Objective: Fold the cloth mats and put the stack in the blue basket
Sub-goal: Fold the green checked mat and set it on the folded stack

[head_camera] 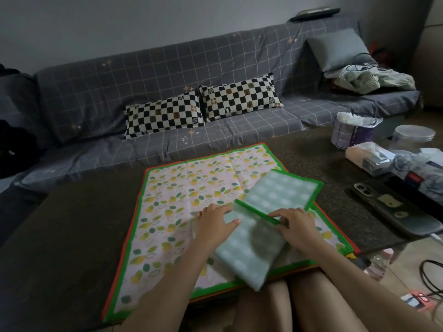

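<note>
**Folding a green mat over the leaf-print one**

Looking for writing turns up nothing readable: the pack (366, 161) and the paper-filled canister (352, 130) at the far right of the table (72, 236) carry print too blurred to make out, and the two checkered cushions (203, 109) on the grey grid-pattern sofa (119, 80) show small emblems in some squares that I cannot read as letters.

Both forearms reach in from the near edge, over the person's bare knees. The left hand (213, 224) lies palm down with straight, relaxed fingers, pressing the left side of a green mat (254, 243) with pale squares; its thumb points right across the cloth. The right hand (294, 226) is just beside it, fingers curled, pinching the bright green border of that mat at its far edge. The mat is blurred, so how many layers it has is unclear.

This mat lies slantwise on a large spread mat (172, 207), pink-white with yellow and green leaves and a green hem, with an orange edge showing beneath it. A second folded green piece (282, 190) rests just beyond the hands, on the spread mat's right part.

A dark phone (383, 202) lies at the right, and a clear lidded jar (412, 137) stands far right. I see no blue basket.
</note>
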`<control>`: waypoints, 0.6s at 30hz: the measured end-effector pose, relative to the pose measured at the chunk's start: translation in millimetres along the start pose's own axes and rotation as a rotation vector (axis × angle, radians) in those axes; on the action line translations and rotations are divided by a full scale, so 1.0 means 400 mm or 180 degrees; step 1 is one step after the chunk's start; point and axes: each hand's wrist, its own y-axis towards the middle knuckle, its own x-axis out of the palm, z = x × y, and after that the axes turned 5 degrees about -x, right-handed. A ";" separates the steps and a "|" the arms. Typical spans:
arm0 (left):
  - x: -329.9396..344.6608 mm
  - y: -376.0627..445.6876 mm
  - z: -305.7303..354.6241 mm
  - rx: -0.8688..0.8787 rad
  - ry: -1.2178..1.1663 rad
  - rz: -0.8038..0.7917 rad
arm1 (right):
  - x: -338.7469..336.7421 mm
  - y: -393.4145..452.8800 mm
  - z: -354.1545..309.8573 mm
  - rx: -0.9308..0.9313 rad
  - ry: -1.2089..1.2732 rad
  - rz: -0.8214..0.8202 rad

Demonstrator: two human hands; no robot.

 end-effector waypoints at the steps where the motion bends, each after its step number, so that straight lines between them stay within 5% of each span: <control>1: 0.001 -0.011 0.006 0.0002 -0.0053 0.0032 | -0.007 0.009 0.012 0.0044 -0.0082 0.0040; 12: 0.072 -0.066 0.081 0.0242 -0.0497 0.0194 | -0.022 0.071 0.092 0.0146 0.0453 0.0310; 18: 0.094 -0.080 0.085 0.0300 -0.0056 0.0178 | 0.007 0.049 0.095 -0.0008 0.0327 0.0525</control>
